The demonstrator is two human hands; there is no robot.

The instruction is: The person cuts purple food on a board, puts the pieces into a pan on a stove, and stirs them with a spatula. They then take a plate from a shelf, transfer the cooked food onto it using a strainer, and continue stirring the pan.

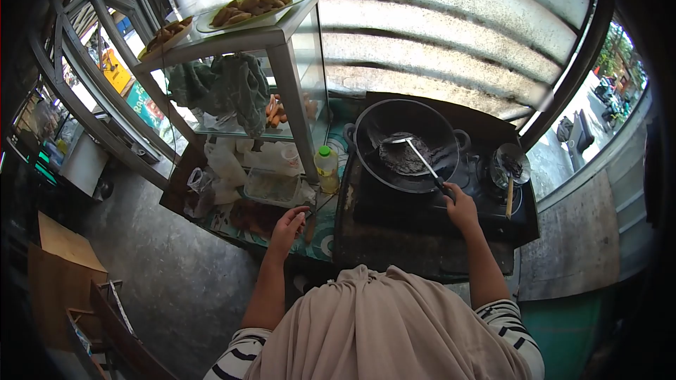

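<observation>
Matt black metal wok [405,144], glossy plastic bottle [326,169], glass-sided metal cabinet [282,63]

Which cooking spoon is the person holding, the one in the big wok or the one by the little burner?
The metal spatula in the wok: the right hand grips its handle. The wooden-handled skimmer lies untouched on the other burner.

One view only — a camera worn on the person's head, looking steeply down and forward over their own chest and arms. The wide lens bends the edges, so roof sheets curve across the far side and dark corners frame the picture. The bench [331,239] lies near, just past the arms, with the wok [407,145] a little right of centre and the glass display shelf [282,49] far left — street visible far right.
</observation>
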